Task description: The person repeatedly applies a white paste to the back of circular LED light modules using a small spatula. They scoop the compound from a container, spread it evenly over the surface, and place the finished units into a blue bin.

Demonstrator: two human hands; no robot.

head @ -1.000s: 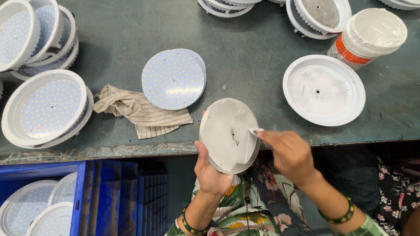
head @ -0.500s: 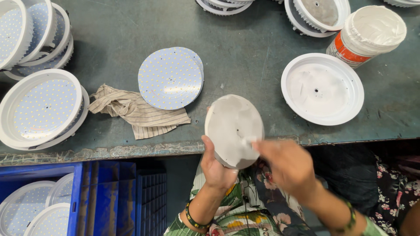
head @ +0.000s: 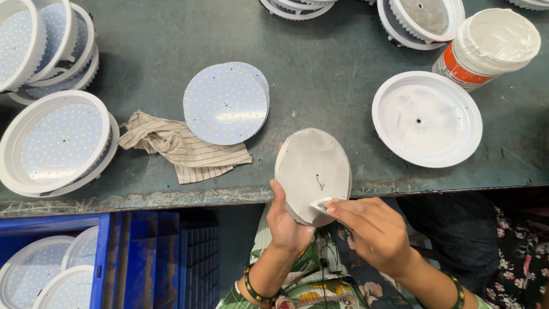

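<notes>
Over the bench [head: 320, 74] edge, a round white disc [head: 313, 171] tilts face-up, its long axis running away from the person; left hand [head: 286, 223] grips its lower rim, right hand [head: 372, 232] pinches a small white scraper [head: 320, 205] against it.

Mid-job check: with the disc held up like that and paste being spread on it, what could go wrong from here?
The left hand holds the round disc tilted past the table edge; it could slip and drop. The right hand might smear paste unevenly. The open paste tub could get knocked.
</notes>
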